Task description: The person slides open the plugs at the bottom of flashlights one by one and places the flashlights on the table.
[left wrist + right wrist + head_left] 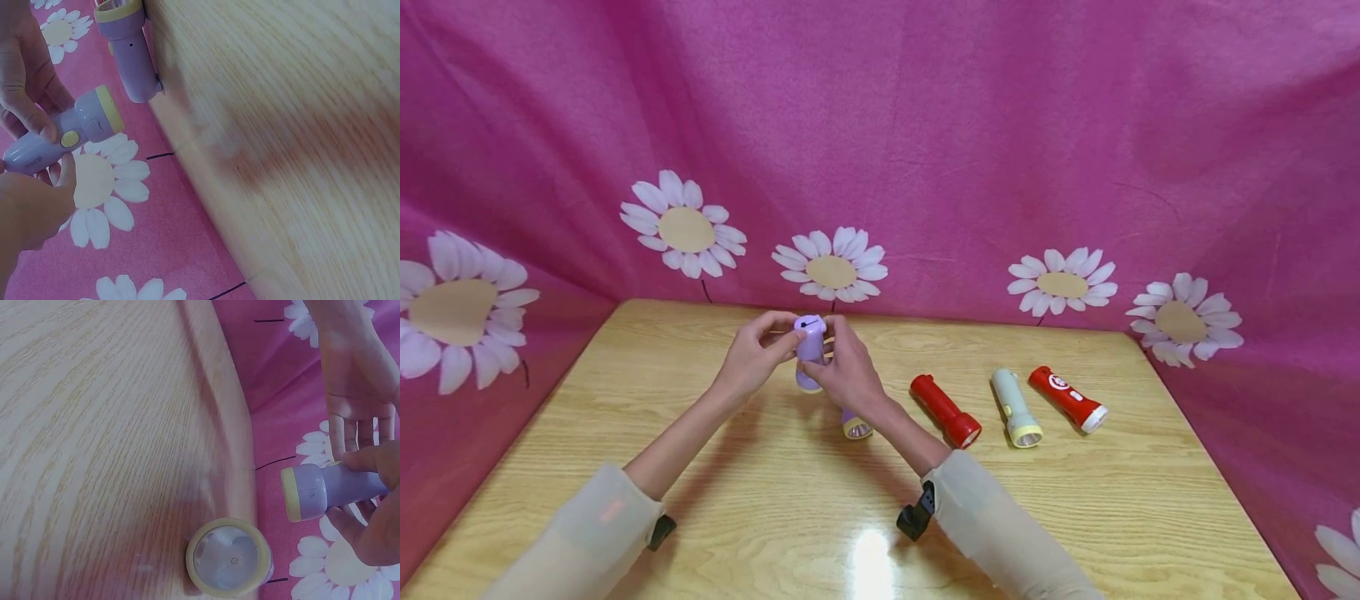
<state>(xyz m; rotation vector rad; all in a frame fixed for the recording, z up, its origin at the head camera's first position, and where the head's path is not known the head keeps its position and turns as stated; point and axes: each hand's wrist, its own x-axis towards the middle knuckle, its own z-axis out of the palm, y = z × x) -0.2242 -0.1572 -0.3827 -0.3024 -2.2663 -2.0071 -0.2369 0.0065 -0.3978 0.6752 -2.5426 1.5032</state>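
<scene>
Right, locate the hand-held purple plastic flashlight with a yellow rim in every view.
Head: held purple flashlight left of centre, between left hand and right hand.
Left wrist: held purple flashlight far left, near mid-height, aimed right.
Right wrist: held purple flashlight far right, below mid-height, aimed left.
Shared landmark: second purple flashlight, yellow-rimmed; below the held one in head, top in left wrist, bottom in right wrist.

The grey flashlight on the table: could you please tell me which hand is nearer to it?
Right. In the head view, the right hand is left of the grey flashlight, with the plain red flashlight between; the left hand is farther left, at the held purple flashlight.
</scene>
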